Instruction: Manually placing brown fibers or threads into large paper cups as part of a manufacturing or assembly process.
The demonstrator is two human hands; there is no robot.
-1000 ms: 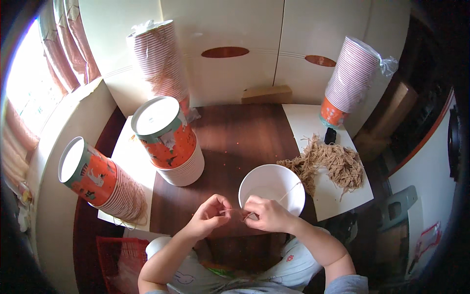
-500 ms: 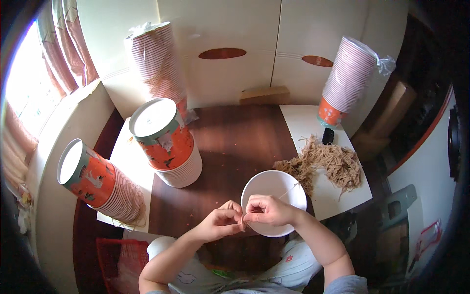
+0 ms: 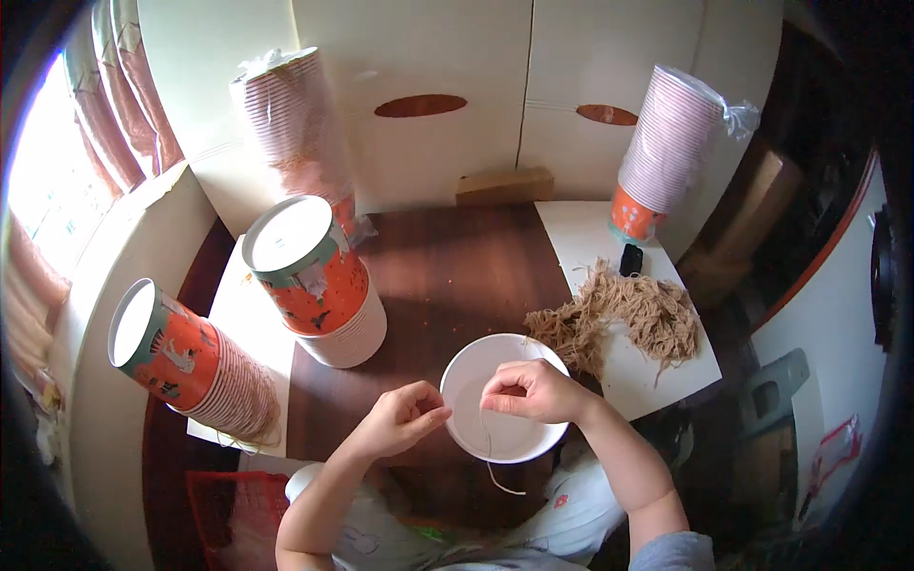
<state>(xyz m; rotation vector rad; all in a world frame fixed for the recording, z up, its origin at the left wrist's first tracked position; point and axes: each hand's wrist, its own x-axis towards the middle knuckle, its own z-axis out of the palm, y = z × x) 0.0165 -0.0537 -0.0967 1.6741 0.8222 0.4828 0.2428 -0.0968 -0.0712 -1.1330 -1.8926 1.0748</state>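
Note:
A white paper bucket (image 3: 509, 447) stands mouth up in front of me, near the table's front edge. Over its mouth, my right hand (image 3: 535, 392) pinches a thin pale string (image 3: 489, 447). The string hangs from the fingertips across the bucket, and its curled loose end dangles past the near rim. My left hand (image 3: 405, 419) is closed at the bucket's left rim, thumb and forefinger pressed together; whether anything lies between them I cannot make out. Beyond the bucket to the right lies a tangled heap of tan strings (image 3: 657, 319).
Nested orange-and-green paper buckets stand upside down at left, one stack (image 3: 314, 276) nearer the middle, another (image 3: 181, 352) at the edge. Tall plastic-wrapped stacks rise at the back left (image 3: 290, 124) and back right (image 3: 666, 143). A small black object (image 3: 631, 259) sits by the strings.
My hands, together half a second ago, have moved apart, the left one leftward. The string now hangs from the right hand. The bucket has shifted slightly left in view.

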